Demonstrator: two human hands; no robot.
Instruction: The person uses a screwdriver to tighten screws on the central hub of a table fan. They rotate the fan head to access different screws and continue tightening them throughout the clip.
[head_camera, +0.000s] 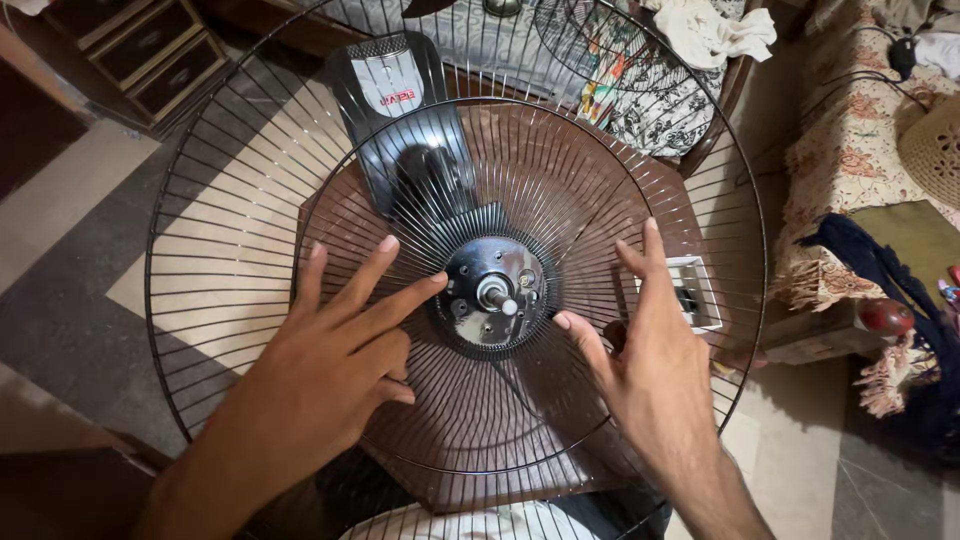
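A black wire fan guard (250, 230) fills the middle of the view, lying face up over a brown table (560, 180). At its centre sits the black round motor hub (494, 296) with a short metal shaft sticking up. My left hand (345, 345) rests on the wires left of the hub, fingers spread, the index fingertip touching the hub's edge. On the right side, my right hand (640, 340) lies on the wires with fingers apart, its thumb tip close to the hub. Neither hand holds anything.
The fan's dark base plate (395, 85) with a white label shows behind the guard. A second wire guard (590, 40) lies at the back over patterned cloth. A small white box (695, 290) sits right of my hand. A sofa with floral cover (850, 130) stands on the right.
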